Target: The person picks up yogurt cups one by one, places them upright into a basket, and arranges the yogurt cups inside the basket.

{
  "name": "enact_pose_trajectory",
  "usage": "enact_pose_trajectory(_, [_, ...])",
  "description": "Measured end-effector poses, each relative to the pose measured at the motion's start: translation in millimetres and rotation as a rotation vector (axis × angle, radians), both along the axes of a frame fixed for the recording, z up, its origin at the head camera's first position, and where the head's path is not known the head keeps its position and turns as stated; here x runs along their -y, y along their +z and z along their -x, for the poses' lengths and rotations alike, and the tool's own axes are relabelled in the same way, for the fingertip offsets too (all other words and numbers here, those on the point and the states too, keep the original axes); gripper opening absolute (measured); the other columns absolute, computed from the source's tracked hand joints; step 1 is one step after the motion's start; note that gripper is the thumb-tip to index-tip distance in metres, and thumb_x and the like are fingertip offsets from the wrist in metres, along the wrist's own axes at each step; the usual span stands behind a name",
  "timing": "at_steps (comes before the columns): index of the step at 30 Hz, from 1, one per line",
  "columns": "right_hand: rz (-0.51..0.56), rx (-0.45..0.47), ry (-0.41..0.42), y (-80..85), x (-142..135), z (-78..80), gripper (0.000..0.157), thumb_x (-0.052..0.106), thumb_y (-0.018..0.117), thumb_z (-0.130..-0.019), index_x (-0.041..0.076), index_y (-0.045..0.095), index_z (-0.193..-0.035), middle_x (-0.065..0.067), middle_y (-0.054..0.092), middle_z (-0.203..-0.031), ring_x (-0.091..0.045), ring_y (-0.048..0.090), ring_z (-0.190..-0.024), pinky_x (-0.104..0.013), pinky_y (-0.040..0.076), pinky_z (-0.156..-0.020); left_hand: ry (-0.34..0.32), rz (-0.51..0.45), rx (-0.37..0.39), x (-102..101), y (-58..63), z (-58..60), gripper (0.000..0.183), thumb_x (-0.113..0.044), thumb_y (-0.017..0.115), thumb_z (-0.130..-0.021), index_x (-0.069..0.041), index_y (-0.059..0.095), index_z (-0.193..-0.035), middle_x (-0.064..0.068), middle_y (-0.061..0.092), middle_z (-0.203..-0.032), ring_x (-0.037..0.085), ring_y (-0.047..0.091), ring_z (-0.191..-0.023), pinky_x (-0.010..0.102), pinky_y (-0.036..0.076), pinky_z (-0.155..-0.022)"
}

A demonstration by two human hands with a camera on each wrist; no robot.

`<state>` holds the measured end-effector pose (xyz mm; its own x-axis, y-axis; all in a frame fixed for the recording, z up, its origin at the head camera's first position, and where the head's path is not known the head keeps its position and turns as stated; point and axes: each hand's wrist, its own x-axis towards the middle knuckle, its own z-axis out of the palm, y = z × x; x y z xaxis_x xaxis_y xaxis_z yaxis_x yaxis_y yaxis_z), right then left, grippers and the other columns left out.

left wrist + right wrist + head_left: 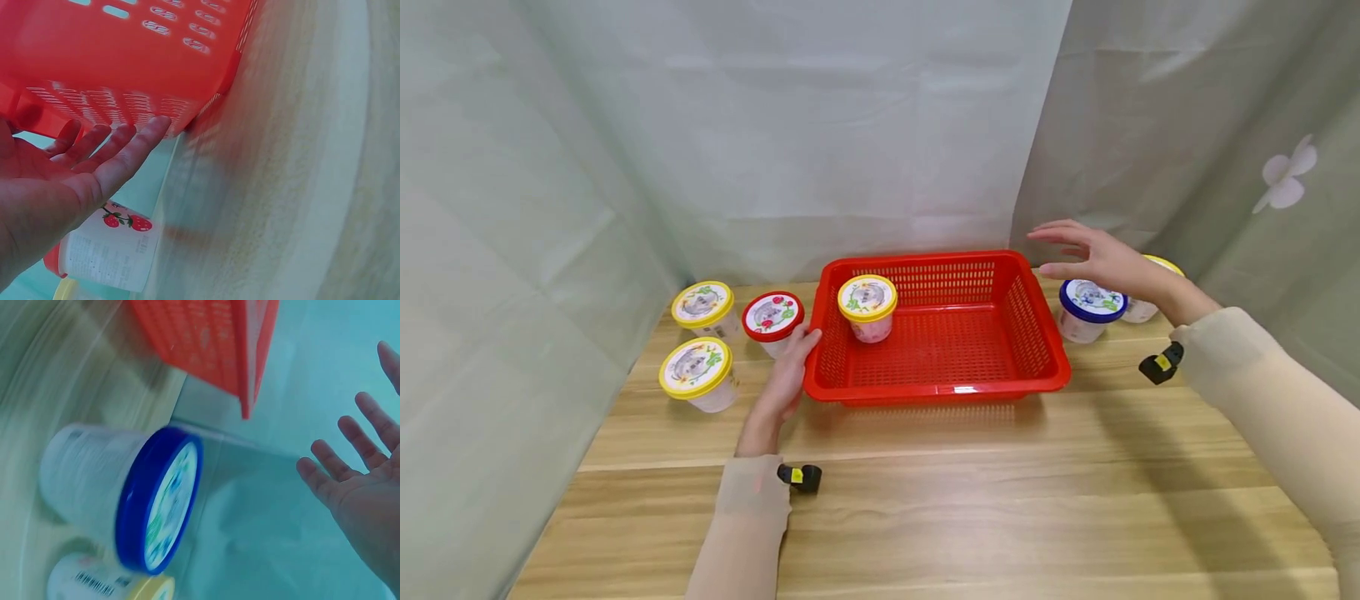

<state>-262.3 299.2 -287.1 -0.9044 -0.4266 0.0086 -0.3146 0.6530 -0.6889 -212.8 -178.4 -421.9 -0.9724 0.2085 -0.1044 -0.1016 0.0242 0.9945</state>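
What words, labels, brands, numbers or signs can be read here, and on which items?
None can be read.
Red-lidded tub: fine side print, too small and blurred.
Right-hand yellow-lidded tub: barcode, no legible digits.
Blue-lidded tub: side print, blurred.
Yellow-lidded tub in the red basket: lid artwork, no legible lettering.

Beige sleeves [1273,421] with seemingly sheer cuffs [1213,354], black wrist pieces [1153,370] with yellow patches [1163,362]

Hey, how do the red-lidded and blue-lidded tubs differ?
The red-lidded tub has red fruit on its lid, the blue-lidded tub blue and green decoration. The red-lidded tub stands left of the basket, the blue-lidded tub right. Both stand upright, lids on.
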Motion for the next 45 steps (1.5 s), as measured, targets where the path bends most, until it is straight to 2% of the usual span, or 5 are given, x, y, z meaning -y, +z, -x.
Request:
enact_pose_trajectory(6, [-0.036, -0.002, -0.053, -8.4, -27, -7.8, 0.066, 0.028, 0.068, -0.101, 0.015, 0.041, -0.16, -0.014, 0.027, -0.168, -0.049, 0.029, -0.149, -0.075, 0.027, -0.112, -0.014, -0.021, -0.015, -1, -0.5, 0.3, 0.053, -0.036, 0.034, -0.114, -0.007, 0.027, -0.158, 0.022, 0.043, -0.147, 0.029, 0.052, -0.122, 0.025, 0.054, -0.091])
enact_pose_trajectory(13, [-0.05, -0.034, -0.091, -17.0, -50, -15.2, 0.065, 0.026, 0.068, -0.101, 0.014, 0.041, -0.158, -0.018, 0.031, -0.165, -0.051, 0.028, -0.148, -0.078, 0.025, -0.111, -0.014, -0.023, -0.015, -1, 0.5, -0.7, 0.052, -0.036, 0.035, -0.113, -0.008, 0.028, -0.157, 0.022, 0.043, -0.147, 0.031, 0.051, -0.123, 0.025, 0.054, -0.091])
enact_pose_trajectory(23, [-0.05, -0.009, -0.119, -23.3, -61, -20.3, 0.065, 0.026, 0.067, -0.102, 0.011, 0.04, -0.158, -0.02, 0.03, -0.164, -0.049, 0.027, -0.148, -0.077, 0.025, -0.111, -0.014, -0.035, -0.008, -1, 0.2, -3.0, 0.053, -0.036, 0.035, -0.113, -0.008, 0.027, -0.158, 0.023, 0.043, -0.148, 0.033, 0.051, -0.125, 0.026, 0.054, -0.092])
enact_pose_trajectory(30, [-0.066, -0.005, -0.143, -34.4, -71, -21.6, 0.063, 0.027, 0.068, -0.102, 0.011, 0.042, -0.157, -0.019, 0.031, -0.164, -0.046, 0.026, -0.148, -0.075, 0.026, -0.113, -0.018, -0.032, 0.002, -1, 1.9, -2.8, 0.056, -0.038, 0.037, -0.113, -0.011, 0.026, -0.161, 0.021, 0.041, -0.153, 0.036, 0.049, -0.13, 0.027, 0.055, -0.093])
enact_pose_trajectory(45, [0.01, 0.011, -0.143, -53.4, -83, -27.3, 0.06, 0.017, 0.066, -0.103, 0.0, 0.042, -0.154, -0.024, 0.036, -0.158, -0.045, 0.03, -0.144, -0.073, 0.026, -0.113, -0.011, -0.02, 0.017, -2, 2.5, -1.7, 0.057, -0.039, 0.037, -0.113, -0.012, 0.024, -0.162, 0.02, 0.04, -0.154, 0.037, 0.049, -0.131, 0.028, 0.056, -0.092])
